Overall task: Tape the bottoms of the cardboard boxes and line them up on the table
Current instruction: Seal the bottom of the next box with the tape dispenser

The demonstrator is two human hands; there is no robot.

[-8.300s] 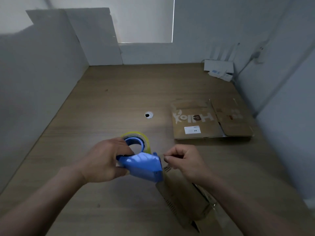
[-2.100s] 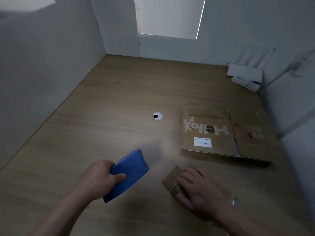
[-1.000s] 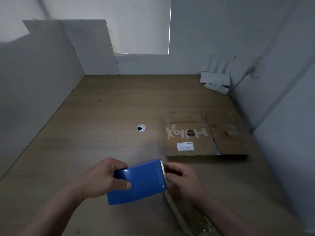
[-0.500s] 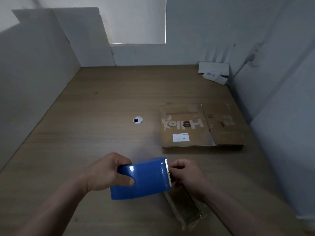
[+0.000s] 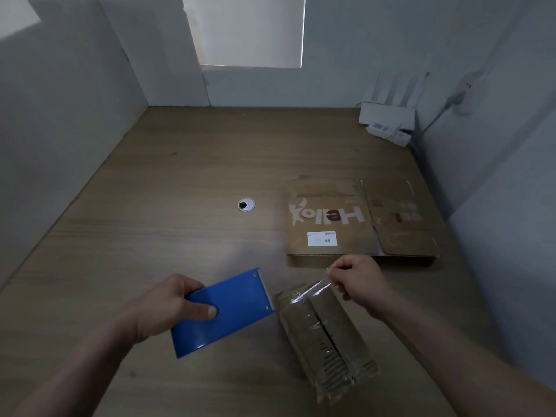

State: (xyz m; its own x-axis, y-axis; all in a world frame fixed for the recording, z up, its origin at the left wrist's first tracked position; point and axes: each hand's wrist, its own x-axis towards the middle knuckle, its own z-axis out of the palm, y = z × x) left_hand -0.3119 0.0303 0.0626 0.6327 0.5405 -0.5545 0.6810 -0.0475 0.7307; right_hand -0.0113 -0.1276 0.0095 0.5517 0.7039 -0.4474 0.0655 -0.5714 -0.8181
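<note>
My left hand (image 5: 168, 305) grips a blue tape dispenser (image 5: 225, 311) just above the wooden table (image 5: 150, 224). A strip of clear tape (image 5: 310, 291) runs from the dispenser's toothed edge to my right hand (image 5: 358, 281), which pinches its free end. Below the strip a small cardboard box (image 5: 325, 335) lies near the front, its closed flaps facing up with tape over part of the seam. Behind it, flattened cardboard boxes (image 5: 358, 221) printed "Hello" lie on the table at the right.
A round cable hole (image 5: 246, 204) sits mid-table. A white router (image 5: 388, 118) with a cable stands in the back right corner. White walls close the table on the left, back and right.
My right hand has drawn the tape out to the right, away from the dispenser. The small box now shows more fully below the strip.
</note>
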